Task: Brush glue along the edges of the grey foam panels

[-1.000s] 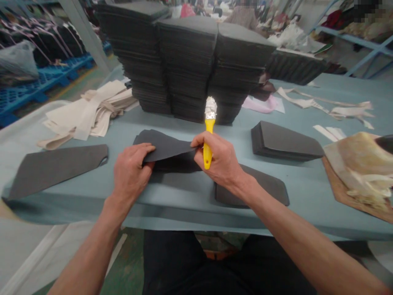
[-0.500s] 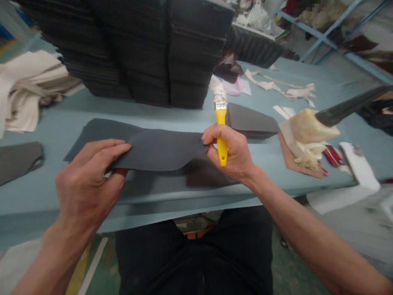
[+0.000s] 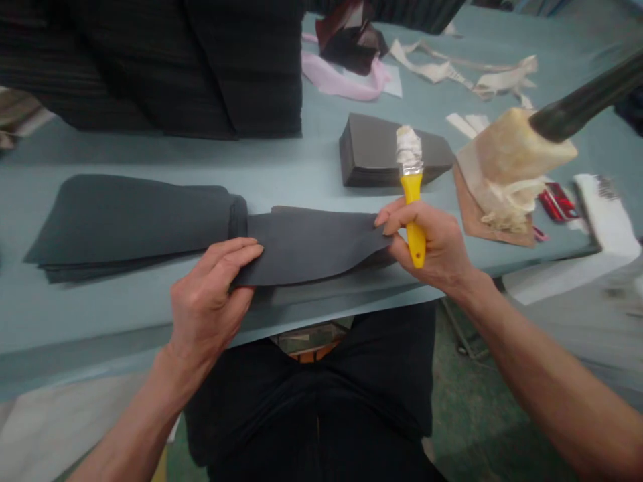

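A dark grey, flat flexible piece (image 3: 311, 248) is stretched between my two hands, above the near edge of the table. My left hand (image 3: 208, 294) pinches its left end, thumb below and fingers on top. My right hand (image 3: 439, 241) pinches the right end with its fingertips and also holds a yellow-handled paintbrush (image 3: 413, 207) upright, its bristles coated in white. To the left lies a pile of similar dark pieces (image 3: 135, 221). Behind the brush sits a neat stack of grey-brown pieces (image 3: 382, 150).
Tall black stacks (image 3: 241, 67) stand at the back left. On the right, a cream block-shaped container (image 3: 522, 150) with a dark handle-like rod (image 3: 593, 97) rests on a brown board (image 3: 467, 214). Pale scrap strips (image 3: 442, 67) and a pink scrap (image 3: 346, 80) lie behind, on the blue-green table (image 3: 125, 308).
The view has turned to the right and down. Both hands, still on the dark grey piece, have shifted right, clear of the left pile. The brush stays in my right hand.
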Motion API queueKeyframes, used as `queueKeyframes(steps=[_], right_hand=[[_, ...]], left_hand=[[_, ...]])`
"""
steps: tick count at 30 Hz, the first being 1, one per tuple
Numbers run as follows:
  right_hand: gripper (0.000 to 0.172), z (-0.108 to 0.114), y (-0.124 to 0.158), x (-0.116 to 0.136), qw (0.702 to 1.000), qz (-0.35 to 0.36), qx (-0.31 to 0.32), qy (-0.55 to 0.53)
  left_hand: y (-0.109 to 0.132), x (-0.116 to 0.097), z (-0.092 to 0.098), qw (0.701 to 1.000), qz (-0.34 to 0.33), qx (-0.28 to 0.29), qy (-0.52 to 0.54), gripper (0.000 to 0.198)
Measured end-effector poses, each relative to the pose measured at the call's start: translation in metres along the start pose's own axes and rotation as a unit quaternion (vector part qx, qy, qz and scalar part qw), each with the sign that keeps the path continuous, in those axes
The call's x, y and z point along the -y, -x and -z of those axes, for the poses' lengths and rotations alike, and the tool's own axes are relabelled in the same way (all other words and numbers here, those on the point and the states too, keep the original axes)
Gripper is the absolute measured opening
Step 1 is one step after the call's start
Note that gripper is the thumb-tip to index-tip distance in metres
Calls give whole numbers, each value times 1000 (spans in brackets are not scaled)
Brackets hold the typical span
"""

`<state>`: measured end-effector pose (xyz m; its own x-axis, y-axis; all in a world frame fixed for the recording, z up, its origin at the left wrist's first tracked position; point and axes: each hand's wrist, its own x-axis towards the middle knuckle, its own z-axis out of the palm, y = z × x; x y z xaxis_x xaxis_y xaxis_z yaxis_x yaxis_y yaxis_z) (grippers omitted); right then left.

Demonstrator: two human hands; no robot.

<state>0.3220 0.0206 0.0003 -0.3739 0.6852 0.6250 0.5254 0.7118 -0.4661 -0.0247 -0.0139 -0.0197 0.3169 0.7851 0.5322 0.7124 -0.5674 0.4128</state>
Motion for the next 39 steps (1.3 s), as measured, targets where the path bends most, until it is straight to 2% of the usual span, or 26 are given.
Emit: queueKeyframes(steps=[5,13,17,22,27,29,32,36,39], right_hand=[[29,5,12,-12,1000,-11,-11,-8],[25,8,36,-25,1000,-14,-20,3],[26,9,40,-30,1000,-15,-17,10],[29,14,42,-33,999,-29,-8,15],[29,20,46,-37,997,-62,38,18],[29,20,47,-38,996,-65,47,44],[28,18,47,-40,997,-34,36,67],[27,14,48,-40,997,-19,27,63],[26,12,50,-38,997,-40,20,60]], left_hand=[[-12,2,-4,1000,-23,11,8,47],[-18,-5,-5,994,-82,74,2,42],[-19,-5,-5,992,-103,72,-2,33],[-18,-12,-1,995,-61,74,20,28],[-16,-25,7,987,20,160,7,32],[-14,-22,6,991,-1,134,15,33],[-10,-13,2,994,-24,103,21,35],[-5,-12,-1,994,-33,107,11,39],[-4,-14,-1,993,-1,119,28,40]])
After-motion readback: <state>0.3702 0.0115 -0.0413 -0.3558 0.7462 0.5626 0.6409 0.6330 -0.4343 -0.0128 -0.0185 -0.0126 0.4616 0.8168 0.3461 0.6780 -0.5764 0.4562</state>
